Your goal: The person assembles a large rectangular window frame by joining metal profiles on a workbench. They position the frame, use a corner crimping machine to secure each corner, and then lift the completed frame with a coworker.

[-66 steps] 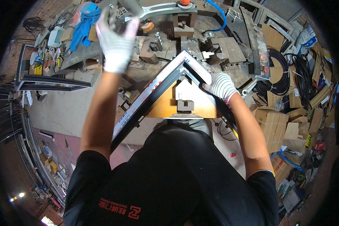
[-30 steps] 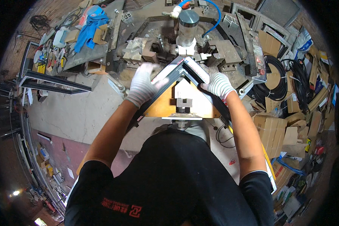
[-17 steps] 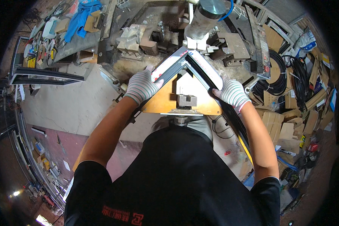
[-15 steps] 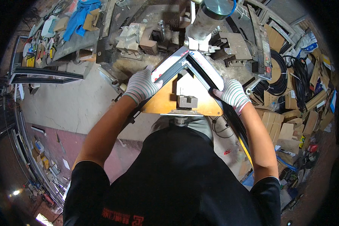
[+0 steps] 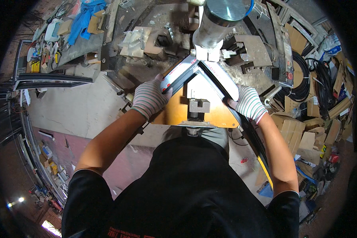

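Both my hands wear striped white work gloves. A metal frame corner [image 5: 179, 70], two profiles meeting in a V with dark inner edges, lies under the machine's upright cylinder [image 5: 219, 20]. My left hand [image 5: 150, 96] grips the left profile, fingers wrapped over its outer side. The right profile is in my right hand [image 5: 248, 102], thumb on the inner edge. Below the corner sits an orange-yellow plate [image 5: 218, 115] with a notched metal block [image 5: 199, 106] at its middle. The corner's tip meets the base of the cylinder; contact details there are hidden.
Steel clamp blocks [image 5: 248, 50] flank the cylinder on the machine bed. Pliers and other tools lie with a blue cloth [image 5: 84, 23] on a bench at far left. Coiled black hose [image 5: 299, 75] and piled cardboard [image 5: 291, 133] fill the right side.
My view has shifted slightly, so the scene sits a little lower and to the right. Both hands keep their hold on the frame corner, which stays under the cylinder.
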`<state>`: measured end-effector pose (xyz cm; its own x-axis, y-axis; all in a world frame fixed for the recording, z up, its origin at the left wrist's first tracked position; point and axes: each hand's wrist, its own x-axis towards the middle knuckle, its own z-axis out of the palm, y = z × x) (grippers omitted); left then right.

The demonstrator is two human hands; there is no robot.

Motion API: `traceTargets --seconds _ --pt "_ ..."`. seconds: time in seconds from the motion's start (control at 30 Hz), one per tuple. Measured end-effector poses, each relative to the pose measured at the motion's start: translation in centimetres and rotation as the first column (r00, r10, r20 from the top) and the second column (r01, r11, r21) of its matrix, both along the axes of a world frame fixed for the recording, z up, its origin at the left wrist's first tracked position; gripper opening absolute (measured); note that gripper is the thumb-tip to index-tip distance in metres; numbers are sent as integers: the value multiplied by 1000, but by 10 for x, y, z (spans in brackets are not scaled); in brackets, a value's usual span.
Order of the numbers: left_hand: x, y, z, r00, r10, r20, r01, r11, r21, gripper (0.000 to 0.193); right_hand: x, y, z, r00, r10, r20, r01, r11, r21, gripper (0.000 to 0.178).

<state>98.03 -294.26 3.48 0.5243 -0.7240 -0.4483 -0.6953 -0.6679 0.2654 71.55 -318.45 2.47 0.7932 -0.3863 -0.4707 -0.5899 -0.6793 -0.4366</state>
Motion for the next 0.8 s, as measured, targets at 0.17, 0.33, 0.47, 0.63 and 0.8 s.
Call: traceTargets --seconds 0.17,0.33,0.47,0.63,0.8 --pt "-5 -3 10 999 28 -19 -27 999 45 52 -1 -1 -1 999 29 -14 -30 1000 -6 64" --pt "-7 -5 11 1000 19 16 -19 1000 18 58 3 1 8 997 22 -80 -23 1000 -9 59" --pt "-5 -5 8 999 35 -8 -34 998 49 68 6 1 19 991 39 -128 -39 999 0 52" --pt "-5 -3 3 999 35 25 -35 999 9 62 2 2 16 998 0 -62 1 1000 9 52" --pt "-4 -1 -3 998 69 -1 -69 998 -11 52 -1 1 5 999 -20 48 18 999 39 55"
